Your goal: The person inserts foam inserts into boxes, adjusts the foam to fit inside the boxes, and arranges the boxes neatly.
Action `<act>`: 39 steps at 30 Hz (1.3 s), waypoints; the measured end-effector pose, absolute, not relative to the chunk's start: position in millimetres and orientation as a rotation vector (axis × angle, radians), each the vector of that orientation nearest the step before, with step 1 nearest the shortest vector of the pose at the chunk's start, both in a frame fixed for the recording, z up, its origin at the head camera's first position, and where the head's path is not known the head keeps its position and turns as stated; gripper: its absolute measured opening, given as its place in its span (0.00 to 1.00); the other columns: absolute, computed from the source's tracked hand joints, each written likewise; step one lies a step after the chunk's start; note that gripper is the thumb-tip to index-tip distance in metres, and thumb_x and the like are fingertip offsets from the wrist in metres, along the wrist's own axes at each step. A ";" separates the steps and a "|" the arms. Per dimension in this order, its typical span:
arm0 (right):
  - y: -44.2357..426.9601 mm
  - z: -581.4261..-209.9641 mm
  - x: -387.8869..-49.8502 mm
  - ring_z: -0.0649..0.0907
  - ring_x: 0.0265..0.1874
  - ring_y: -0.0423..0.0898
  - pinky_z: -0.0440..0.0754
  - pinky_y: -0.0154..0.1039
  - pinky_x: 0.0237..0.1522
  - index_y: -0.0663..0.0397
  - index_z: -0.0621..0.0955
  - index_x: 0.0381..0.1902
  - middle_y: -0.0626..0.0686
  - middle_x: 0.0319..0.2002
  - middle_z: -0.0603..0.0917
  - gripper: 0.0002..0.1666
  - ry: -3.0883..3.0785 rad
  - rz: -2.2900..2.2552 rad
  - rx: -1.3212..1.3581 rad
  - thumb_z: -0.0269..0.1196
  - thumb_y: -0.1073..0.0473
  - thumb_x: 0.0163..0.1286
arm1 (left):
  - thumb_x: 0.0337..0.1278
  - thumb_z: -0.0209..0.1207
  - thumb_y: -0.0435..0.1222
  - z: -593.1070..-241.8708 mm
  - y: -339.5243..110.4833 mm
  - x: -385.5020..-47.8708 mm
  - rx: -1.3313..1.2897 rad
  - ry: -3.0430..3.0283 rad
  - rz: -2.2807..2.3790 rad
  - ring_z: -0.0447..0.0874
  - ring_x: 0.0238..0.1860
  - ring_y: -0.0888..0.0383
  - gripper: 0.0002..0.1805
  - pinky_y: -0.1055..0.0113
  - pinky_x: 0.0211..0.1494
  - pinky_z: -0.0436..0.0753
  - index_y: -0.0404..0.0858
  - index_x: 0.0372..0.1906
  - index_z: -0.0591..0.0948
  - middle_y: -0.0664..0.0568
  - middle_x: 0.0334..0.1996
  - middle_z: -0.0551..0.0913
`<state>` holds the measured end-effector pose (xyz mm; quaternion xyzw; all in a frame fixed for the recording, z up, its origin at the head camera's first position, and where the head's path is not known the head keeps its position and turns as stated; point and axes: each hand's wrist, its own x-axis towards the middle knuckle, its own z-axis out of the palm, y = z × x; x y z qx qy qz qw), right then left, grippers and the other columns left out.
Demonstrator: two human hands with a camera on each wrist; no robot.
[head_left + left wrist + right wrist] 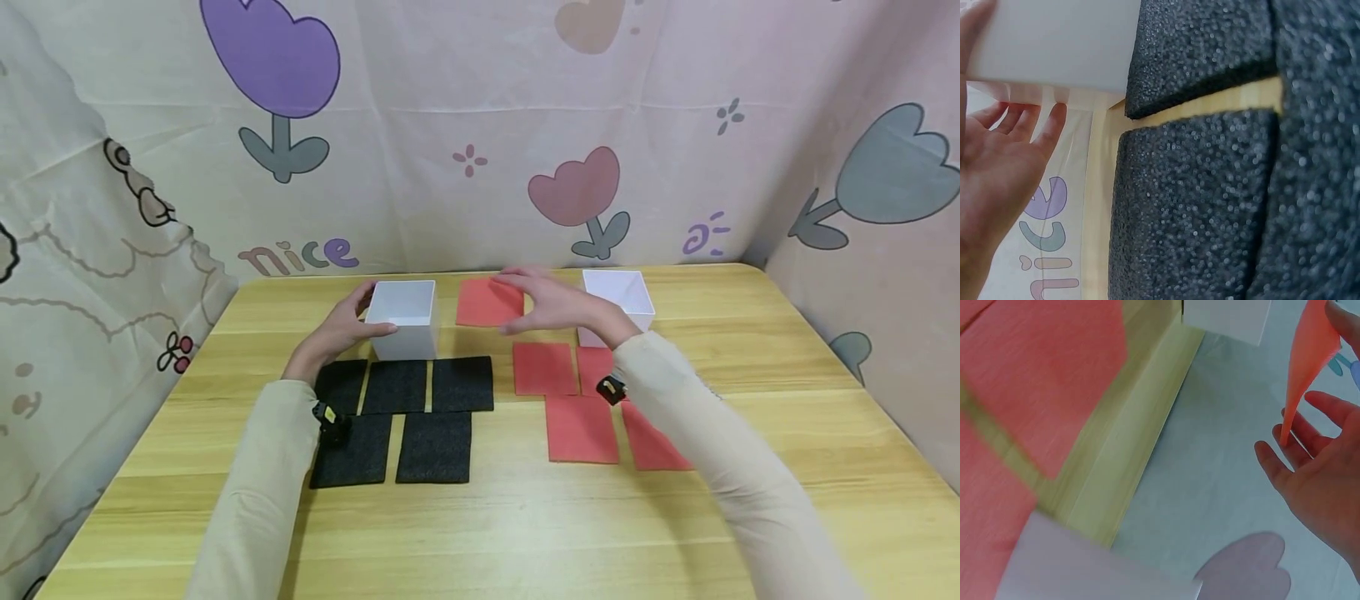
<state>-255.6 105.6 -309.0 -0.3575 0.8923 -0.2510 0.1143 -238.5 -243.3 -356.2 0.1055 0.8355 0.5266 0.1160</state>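
Head view high, facing forward-down; wrist views close, facing hands (1000,169) (1329,469); head, left wrist share black squares (393,387).

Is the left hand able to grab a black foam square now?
Probably not: the left hand holds a white box, so its grip looks busy. The black foam squares lie close by, though, and look mostly uncovered.

A table (517,542) bears black squares (432,447), red squares (582,429) and, seemingly, white boxes (417,342).
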 end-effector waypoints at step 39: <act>-18.9 -322.7 -283.2 0.63 0.65 0.51 0.69 0.44 0.60 0.49 0.64 0.73 0.57 0.71 0.61 0.45 2.525 -0.769 -1.104 0.67 0.44 0.62 | 0.54 0.67 0.31 -378.2 -254.9 -257.1 0.405 2.375 1.617 0.51 0.71 0.42 0.49 0.44 0.64 0.67 0.41 0.76 0.50 0.43 0.73 0.52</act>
